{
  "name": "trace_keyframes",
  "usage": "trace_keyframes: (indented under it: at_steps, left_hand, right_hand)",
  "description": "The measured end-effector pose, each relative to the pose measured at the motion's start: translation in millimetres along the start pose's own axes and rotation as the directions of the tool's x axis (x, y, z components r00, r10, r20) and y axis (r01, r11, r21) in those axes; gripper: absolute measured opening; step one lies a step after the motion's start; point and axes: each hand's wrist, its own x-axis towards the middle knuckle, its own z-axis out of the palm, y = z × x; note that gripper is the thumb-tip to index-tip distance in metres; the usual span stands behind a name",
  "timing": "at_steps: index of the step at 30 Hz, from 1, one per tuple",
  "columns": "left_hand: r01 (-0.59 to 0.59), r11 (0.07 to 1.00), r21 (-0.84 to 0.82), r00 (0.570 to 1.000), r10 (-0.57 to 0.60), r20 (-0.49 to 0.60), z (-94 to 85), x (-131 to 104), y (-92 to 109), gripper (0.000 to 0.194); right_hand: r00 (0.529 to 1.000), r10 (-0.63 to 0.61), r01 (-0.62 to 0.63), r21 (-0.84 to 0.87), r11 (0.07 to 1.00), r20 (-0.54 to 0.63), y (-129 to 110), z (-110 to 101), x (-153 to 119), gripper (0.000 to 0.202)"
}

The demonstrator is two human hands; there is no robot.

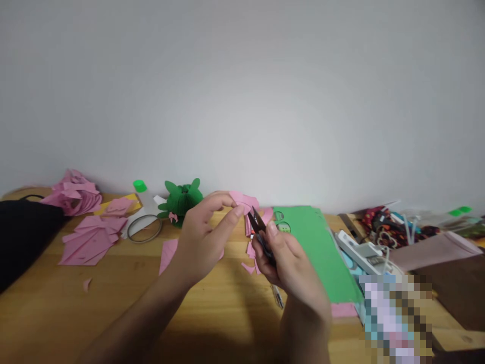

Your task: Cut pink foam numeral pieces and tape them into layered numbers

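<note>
Between thumb and fingers, my left hand (206,235) pinches a small piece of pink paper (244,199), raised over the table. My right hand (282,253) is closed around dark scissors (259,222), their blades pointing up and left. The blade tips are at the lower right edge of the paper; I cannot tell whether they touch it. Below the hands, pink paper scraps (250,266) lie on the wood. A green paper figure with rounded leaf-like parts (184,198) stands behind my left hand.
Pink paper piles (91,240) and a green-capped bottle (146,197) are at left, near a grey ring (144,229). Green sheets (318,253) lie right of my hands. Beyond them are a white power strip (366,255) and clutter. A wall (242,101) rises behind the wooden table (125,283).
</note>
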Motion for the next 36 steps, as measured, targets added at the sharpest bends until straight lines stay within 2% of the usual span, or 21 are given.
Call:
trace_keyframes:
  at_steps: [3, 8, 17, 25, 36]
  left_hand:
    - [0.011, 1.0, 0.009, 0.998, -0.012, 0.06, -0.9, 0, -1, 0.019]
    - [0.103, 0.995, 0.013, 0.991, -0.104, 0.089, -3.2, -2, -5, 0.018]
    - [0.078, 0.997, -0.01, 0.994, -0.077, 0.075, -13.4, -3, -13, 0.017]
    - [0.055, 0.998, -0.028, 0.997, -0.054, 0.06, -18.0, -4, -13, 0.017]
    - [0.104, 0.992, -0.072, 0.991, -0.096, 0.098, -21.6, -4, -13, 0.017]
  right_hand:
    - [0.999, -0.031, 0.032, -0.006, 0.999, 0.025, -3, -2, 3, 0.061]
    - [0.999, -0.034, 0.034, 0.002, 0.999, 0.027, 2, -1, 11, 0.059]
    - [0.996, -0.061, 0.062, -0.019, 0.998, 0.066, 9, 7, 19, 0.061]
    - [0.998, -0.023, 0.025, -0.038, 0.999, 0.059, 13, 8, 21, 0.061]
    - [0.998, -0.022, 0.027, -0.068, 0.997, 0.065, 12, 9, 21, 0.061]
